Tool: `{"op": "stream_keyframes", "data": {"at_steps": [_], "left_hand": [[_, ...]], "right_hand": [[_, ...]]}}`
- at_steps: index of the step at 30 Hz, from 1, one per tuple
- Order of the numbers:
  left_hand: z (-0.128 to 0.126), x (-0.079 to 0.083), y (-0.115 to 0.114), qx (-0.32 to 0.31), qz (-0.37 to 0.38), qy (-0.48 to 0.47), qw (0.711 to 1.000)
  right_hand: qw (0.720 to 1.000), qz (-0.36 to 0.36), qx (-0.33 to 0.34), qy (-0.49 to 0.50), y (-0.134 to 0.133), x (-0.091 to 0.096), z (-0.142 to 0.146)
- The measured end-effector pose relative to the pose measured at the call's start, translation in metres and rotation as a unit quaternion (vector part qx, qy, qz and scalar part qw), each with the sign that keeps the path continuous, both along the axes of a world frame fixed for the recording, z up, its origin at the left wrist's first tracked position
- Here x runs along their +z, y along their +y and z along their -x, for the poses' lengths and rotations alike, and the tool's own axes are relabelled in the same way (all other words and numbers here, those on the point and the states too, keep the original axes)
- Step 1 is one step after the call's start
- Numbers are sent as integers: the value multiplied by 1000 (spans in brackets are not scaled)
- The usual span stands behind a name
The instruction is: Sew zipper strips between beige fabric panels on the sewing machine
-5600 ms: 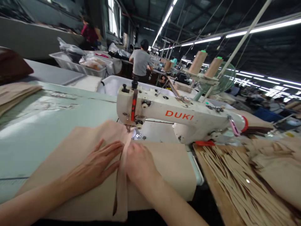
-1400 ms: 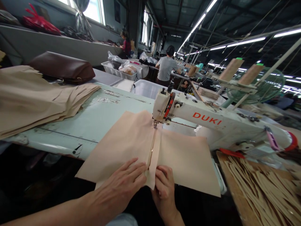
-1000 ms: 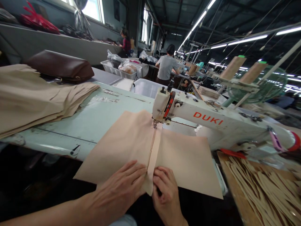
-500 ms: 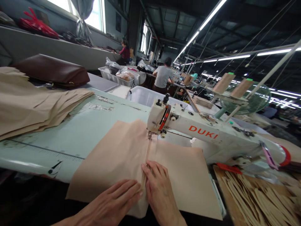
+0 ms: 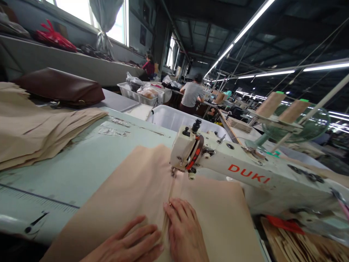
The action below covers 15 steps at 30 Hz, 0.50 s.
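A large beige fabric piece (image 5: 136, 182) lies on the sewing machine bed, with a narrow strip (image 5: 171, 189) running up its middle to the presser foot (image 5: 173, 171) of the white DUKI sewing machine (image 5: 218, 160). My left hand (image 5: 133, 240) rests on the fabric left of the strip, fingers stretched out and slightly apart. Just right of the strip, my right hand (image 5: 185, 229) lies palm down with its fingers extended on the fabric. A small shiny metal bit shows by its index fingertip; whether it is part of the strip I cannot tell.
Stacked beige pieces (image 5: 40, 127) and a dark brown leather bag (image 5: 62, 85) sit at the left. Behind the machine stands a white bin (image 5: 174, 118). Thread cones (image 5: 269, 103) rise at right, above beige strips (image 5: 294, 240) on a board. A person in grey (image 5: 191, 94) works farther back.
The view has tilted and come closer, so the machine appears larger and lower. My left hand's fingers have spread a little and sit lower in view. My right hand stays beside the strip.
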<state>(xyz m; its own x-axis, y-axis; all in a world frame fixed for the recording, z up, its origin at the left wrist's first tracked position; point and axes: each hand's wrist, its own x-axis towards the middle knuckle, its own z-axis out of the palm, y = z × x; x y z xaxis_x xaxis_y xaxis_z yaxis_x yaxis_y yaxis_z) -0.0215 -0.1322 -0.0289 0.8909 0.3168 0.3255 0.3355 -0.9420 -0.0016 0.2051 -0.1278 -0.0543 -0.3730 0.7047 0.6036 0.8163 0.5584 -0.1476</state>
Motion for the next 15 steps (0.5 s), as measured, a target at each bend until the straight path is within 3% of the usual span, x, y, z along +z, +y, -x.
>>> {"op": "stream_keyframes", "data": {"at_steps": [4,9,15], "left_hand": [[-1,16,13,-7,70,-12,997],[3,36,20,4,94,-71,993],[9,31,31,14,176,-24,984]], "right_hand": [[1000,15,-6,2,10,1,0],[999,52,2,-4,27,4,-5],[993,109,7,-42,44,10,-11]]}}
